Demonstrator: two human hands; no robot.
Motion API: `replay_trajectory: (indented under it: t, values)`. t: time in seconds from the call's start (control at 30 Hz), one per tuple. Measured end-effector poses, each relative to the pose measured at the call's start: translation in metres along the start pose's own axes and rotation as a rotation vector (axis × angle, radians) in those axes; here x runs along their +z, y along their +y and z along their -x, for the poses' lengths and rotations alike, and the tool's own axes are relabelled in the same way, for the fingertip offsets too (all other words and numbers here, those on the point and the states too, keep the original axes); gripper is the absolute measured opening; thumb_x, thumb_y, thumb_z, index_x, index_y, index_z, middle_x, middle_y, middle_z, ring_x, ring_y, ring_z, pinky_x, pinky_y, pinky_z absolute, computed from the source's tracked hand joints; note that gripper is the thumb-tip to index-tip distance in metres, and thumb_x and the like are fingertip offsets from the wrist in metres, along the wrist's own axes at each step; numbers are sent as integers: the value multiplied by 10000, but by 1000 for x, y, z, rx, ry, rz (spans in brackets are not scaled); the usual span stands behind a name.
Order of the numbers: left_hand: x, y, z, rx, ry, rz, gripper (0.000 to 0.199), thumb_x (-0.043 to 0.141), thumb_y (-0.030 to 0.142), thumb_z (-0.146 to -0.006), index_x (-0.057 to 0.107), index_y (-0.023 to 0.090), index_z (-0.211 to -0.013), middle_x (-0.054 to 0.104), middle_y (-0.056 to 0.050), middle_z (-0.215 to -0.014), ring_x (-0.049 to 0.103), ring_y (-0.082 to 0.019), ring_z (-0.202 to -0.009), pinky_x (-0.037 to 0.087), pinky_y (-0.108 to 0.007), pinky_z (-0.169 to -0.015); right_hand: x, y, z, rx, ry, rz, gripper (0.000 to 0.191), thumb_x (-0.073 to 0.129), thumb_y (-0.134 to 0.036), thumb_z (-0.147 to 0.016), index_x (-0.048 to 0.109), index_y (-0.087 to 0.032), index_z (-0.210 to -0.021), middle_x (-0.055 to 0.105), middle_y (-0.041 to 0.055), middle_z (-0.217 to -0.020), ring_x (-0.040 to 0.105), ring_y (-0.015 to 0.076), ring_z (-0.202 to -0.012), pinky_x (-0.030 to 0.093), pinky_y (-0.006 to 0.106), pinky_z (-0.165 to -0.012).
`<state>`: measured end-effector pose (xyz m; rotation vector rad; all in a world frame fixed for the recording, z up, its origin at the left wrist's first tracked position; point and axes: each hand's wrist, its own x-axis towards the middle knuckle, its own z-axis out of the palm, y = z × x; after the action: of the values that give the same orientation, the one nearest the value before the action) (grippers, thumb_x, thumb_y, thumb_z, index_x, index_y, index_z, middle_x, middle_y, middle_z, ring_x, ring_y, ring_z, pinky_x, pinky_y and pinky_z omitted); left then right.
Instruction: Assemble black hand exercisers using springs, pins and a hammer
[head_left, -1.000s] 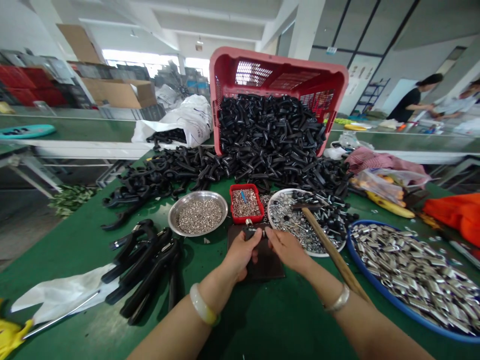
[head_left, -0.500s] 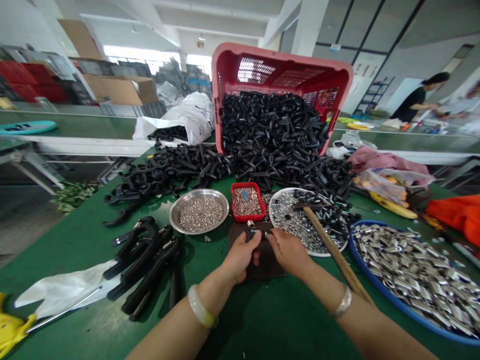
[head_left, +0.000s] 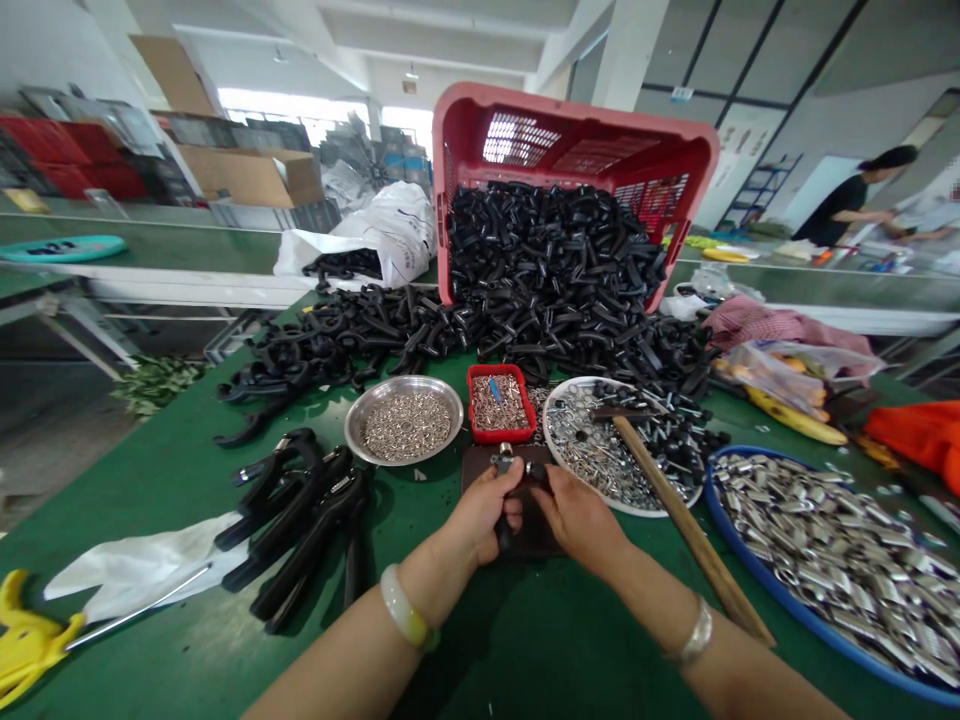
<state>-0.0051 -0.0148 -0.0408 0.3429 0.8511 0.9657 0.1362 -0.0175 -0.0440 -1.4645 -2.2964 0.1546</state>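
Observation:
Over a dark square block (head_left: pixel 480 462), my left hand (head_left: pixel 481 512) grips a black handle piece with a shiny metal end (head_left: pixel 505 450) sticking up past the thumb. Most of that piece is hidden by my fingers. Close on its right, my right hand (head_left: pixel 586 515) pinches a small black-headed part (head_left: pixel 535 470) at the piece's side. Whether the small part sits inside the piece I cannot tell. Just beyond are a red box (head_left: pixel 496 436) of small rivet-like pins, a metal bowl (head_left: pixel 352 440) of small metal pieces and a white tray (head_left: pixel 555 450) of bolts and black-headed parts.
A hammer (head_left: pixel 671 490) lies across the white tray. To the right, a blue-rimmed tray (head_left: pixel 739 545) holds metal clips. Black handles (head_left: pixel 300 530) lie at left near a yellow-handled tool (head_left: pixel 30 640). Behind, a tipped red crate (head_left: pixel 577 120) spills black handles. Another person (head_left: pixel 855 205) works far right.
My right hand has shifted slightly at the piece's side, and the black-headed part shows more clearly between its fingers. My left hand keeps its grip. The whole view has swung a little.

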Motion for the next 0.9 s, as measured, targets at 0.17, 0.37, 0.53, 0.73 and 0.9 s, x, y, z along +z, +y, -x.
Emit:
replay_trajectory:
  t: [0.17, 0.37, 0.53, 0.73, 0.9]
  values:
    - [0, 7, 3, -59, -57, 27, 300, 674, 332, -675, 452, 179, -807, 422, 83, -573, 318, 23, -339, 207, -79, -320, -8, 8, 0, 6, -18, -31, 290, 371, -353, -870, 494, -145, -1030, 637, 82, -811, 611, 183, -714, 466, 304, -651]
    - [-1, 5, 2, -131, -106, 108, 280, 644, 361, -703, 471, 157, -786, 439, 68, -592, 326, 26, -342, 198, -80, -317, -13, 12, -2, -203, 143, -29, 278, 385, -261, -862, 485, -153, -1097, 641, 120, -938, 609, 208, -857, 480, 348, -732]
    - [1, 6, 3, -177, -118, 103, 411, 536, 537, -724, 474, 130, -711, 430, 53, -531, 286, 8, -325, 189, -117, -307, -24, 1, -4, -137, 87, 146, 292, 371, -305, -861, 534, -116, -1014, 632, 144, -850, 599, 230, -763, 457, 335, -649]
    - [1, -7, 6, 225, -39, -229, 433, 532, 597, -681, 450, 184, -782, 357, 96, -419, 317, -45, -321, 234, -158, -326, -38, -15, -8, 16, -100, -167, 301, 342, -399, -861, 495, -175, -731, 541, 33, -647, 509, 151, -603, 375, 270, -569]
    - [-1, -16, 6, 280, 12, -311, 454, 565, 598, -641, 468, 174, -771, 390, 91, -396, 313, -42, -322, 199, -164, -330, -29, -18, -8, 518, -508, -912, 521, 163, -630, -812, 398, -199, -638, 300, -78, -434, 245, 70, -360, 187, 190, -365]
